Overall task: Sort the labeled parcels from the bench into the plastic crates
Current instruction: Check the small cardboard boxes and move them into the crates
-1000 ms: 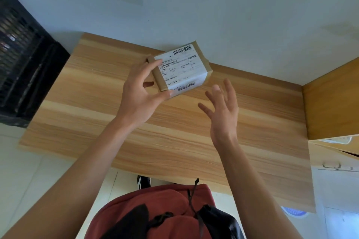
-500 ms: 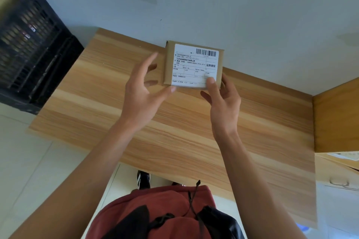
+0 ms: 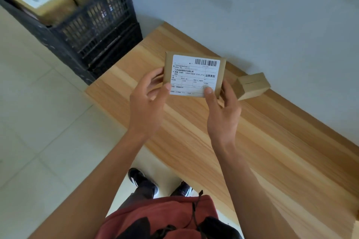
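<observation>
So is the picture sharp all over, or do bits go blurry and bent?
Head view: the held parcel's label is sharp; the parcels in the crate are blurred at the corner; the wide lens bends the bench edge.

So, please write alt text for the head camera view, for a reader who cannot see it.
Two hands, left hand and right hand, hold a labeled parcel above a wooden bench. Another small box lies on the bench by the wall, and a black crate with parcels stands at left.

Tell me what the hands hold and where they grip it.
Both hold the labeled parcel: left hand at its left edge, right hand at its lower right corner, thumb on the label.
</observation>
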A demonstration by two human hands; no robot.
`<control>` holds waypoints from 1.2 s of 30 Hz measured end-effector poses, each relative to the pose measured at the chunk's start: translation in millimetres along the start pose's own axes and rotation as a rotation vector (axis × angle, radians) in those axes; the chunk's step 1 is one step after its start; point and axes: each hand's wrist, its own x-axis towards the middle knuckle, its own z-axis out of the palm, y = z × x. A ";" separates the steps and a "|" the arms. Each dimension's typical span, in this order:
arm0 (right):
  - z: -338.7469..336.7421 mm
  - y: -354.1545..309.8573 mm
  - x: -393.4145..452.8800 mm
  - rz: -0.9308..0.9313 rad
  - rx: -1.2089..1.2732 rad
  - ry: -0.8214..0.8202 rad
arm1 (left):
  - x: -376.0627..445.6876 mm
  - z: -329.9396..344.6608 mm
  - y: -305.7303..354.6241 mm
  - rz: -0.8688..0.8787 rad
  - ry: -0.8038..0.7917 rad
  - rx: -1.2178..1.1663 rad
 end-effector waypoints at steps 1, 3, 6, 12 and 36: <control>14.3 -1.8 -0.4 -0.007 -0.005 -0.018 | 2.0 -13.3 -0.4 -0.015 0.042 0.002; 44.8 -4.6 -2.7 -0.021 -0.009 -0.051 | 6.5 -41.8 -2.6 -0.030 0.115 0.011; 92.2 -8.8 -10.2 -0.007 -0.021 -0.119 | 15.6 -87.8 -8.5 -0.005 0.195 0.048; 187.1 -25.2 -25.3 -0.043 -0.101 -0.291 | 38.7 -184.1 -20.0 0.016 0.349 0.085; 436.6 -11.5 58.6 0.021 -0.220 -0.549 | 204.1 -367.2 -78.0 -0.118 0.410 0.166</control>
